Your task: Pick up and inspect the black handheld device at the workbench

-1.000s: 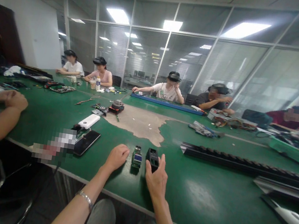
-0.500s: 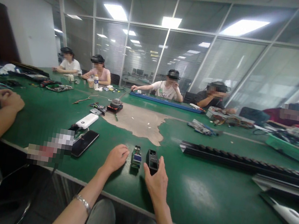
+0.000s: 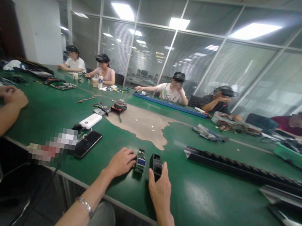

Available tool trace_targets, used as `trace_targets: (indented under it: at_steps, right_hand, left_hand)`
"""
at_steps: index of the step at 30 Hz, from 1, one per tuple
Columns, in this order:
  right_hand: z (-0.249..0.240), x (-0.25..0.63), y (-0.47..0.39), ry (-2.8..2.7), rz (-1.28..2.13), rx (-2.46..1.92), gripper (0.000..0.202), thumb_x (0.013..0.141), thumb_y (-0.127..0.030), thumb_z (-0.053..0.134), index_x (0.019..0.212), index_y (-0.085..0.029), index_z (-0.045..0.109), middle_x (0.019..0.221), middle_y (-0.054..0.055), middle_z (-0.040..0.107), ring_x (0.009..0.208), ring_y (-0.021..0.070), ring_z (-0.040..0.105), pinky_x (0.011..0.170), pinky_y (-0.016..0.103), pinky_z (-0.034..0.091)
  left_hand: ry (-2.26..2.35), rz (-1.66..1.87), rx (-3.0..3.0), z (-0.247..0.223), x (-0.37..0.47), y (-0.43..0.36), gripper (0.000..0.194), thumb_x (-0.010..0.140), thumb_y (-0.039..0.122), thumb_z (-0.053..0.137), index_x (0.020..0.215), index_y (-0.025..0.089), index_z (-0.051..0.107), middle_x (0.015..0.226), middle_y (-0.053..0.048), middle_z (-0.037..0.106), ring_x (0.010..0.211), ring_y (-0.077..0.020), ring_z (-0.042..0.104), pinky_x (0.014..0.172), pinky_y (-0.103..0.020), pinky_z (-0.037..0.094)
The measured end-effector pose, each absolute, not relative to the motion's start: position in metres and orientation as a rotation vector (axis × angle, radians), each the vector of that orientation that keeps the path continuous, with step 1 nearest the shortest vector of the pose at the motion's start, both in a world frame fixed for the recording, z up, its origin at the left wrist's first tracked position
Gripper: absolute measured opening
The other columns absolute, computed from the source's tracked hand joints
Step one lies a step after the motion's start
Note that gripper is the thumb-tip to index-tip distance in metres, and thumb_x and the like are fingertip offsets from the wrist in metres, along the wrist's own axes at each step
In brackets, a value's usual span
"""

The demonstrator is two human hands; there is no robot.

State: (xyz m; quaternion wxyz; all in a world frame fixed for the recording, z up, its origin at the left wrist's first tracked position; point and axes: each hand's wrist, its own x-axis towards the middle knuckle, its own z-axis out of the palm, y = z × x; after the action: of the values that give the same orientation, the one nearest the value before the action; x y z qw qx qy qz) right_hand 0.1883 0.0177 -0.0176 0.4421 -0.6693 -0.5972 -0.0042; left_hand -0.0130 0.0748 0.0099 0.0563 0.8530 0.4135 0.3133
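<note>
On the green table [image 3: 200, 198] near its front edge lies a small circuit board module [image 3: 140, 162] with a blue part on it. My left hand [image 3: 121, 163] is at its left side, fingers bent and fingertips against or very near its edge. Just to the right sits a black plastic housing [image 3: 156, 164] with openings in its top. My right hand [image 3: 159, 178] has thumb and fingers around the near end of this housing, which rests on the table. A narrow strip of tabletop separates the two objects.
A black phone [image 3: 88, 144] and a white power bank [image 3: 91, 121] lie to the left. Another person's hands [image 3: 16, 97] rest at the far left. Long black rails [image 3: 234, 167] are on the right. Several people sit across the table.
My left hand has moved right, up to the circuit board module. My right hand stays at the black housing. The whole view has shifted slightly.
</note>
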Motion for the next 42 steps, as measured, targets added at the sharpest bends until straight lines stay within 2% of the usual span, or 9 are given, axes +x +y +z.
trace_targets:
  at_steps: [5,9,15,26,37,42]
  right_hand:
    - [-0.003,0.187,0.015,-1.345,0.105,-1.691,0.079,0.085,-0.054,0.049,0.146,-0.009,0.027,0.135,0.02,0.052,0.121,0.0319,0.053,0.1,0.045,0.041]
    - [0.025,0.171,0.013,-1.281,0.107,-1.605,0.08,0.084,-0.054,0.052,0.147,-0.012,0.026,0.128,0.016,0.058,0.117,0.0292,0.056,0.097,0.041,0.042]
    - [0.055,0.133,0.018,-1.355,0.159,-1.548,0.079,0.084,-0.052,0.052,0.146,-0.01,0.027,0.127,0.018,0.058,0.111,0.0277,0.059,0.092,0.039,0.044]
    - [0.042,0.112,0.028,-1.481,0.034,-1.682,0.074,0.086,-0.044,0.048,0.146,-0.006,0.024,0.132,0.024,0.052,0.114,0.0331,0.057,0.09,0.042,0.046]
    - [0.022,0.112,0.028,-1.486,0.044,-1.681,0.076,0.086,-0.041,0.049,0.146,-0.004,0.023,0.134,0.024,0.05,0.115,0.0337,0.056,0.092,0.043,0.045]
    - [0.011,0.114,0.02,-1.527,0.05,-1.66,0.08,0.085,-0.043,0.05,0.146,-0.001,0.02,0.138,0.026,0.046,0.121,0.0332,0.052,0.097,0.042,0.043]
  left_hand:
    - [1.26,0.968,2.578,0.01,-0.012,0.076,0.03,0.094,0.031,0.043,0.112,0.023,0.066,0.112,-0.007,0.065,0.102,-0.0206,0.054,0.094,-0.036,0.04]
    - [1.283,1.02,2.522,0.006,-0.013,0.079,0.032,0.096,0.03,0.039,0.104,0.021,0.068,0.108,-0.007,0.067,0.102,-0.0192,0.056,0.095,-0.035,0.039]
    - [1.332,1.022,2.47,-0.001,-0.016,0.08,0.035,0.096,0.033,0.037,0.097,0.021,0.07,0.107,-0.006,0.067,0.101,-0.018,0.057,0.096,-0.034,0.041]
    - [1.35,1.02,2.43,-0.001,-0.017,0.08,0.04,0.096,0.034,0.035,0.091,0.021,0.072,0.107,-0.007,0.067,0.099,-0.0185,0.057,0.094,-0.034,0.044]
    - [1.349,0.998,2.478,0.001,-0.017,0.08,0.038,0.097,0.032,0.036,0.096,0.019,0.072,0.108,-0.007,0.068,0.1,-0.0184,0.057,0.094,-0.034,0.043]
    - [1.349,0.975,2.505,0.006,-0.015,0.079,0.037,0.097,0.028,0.036,0.092,0.019,0.072,0.105,-0.007,0.068,0.097,-0.0179,0.058,0.09,-0.033,0.043]
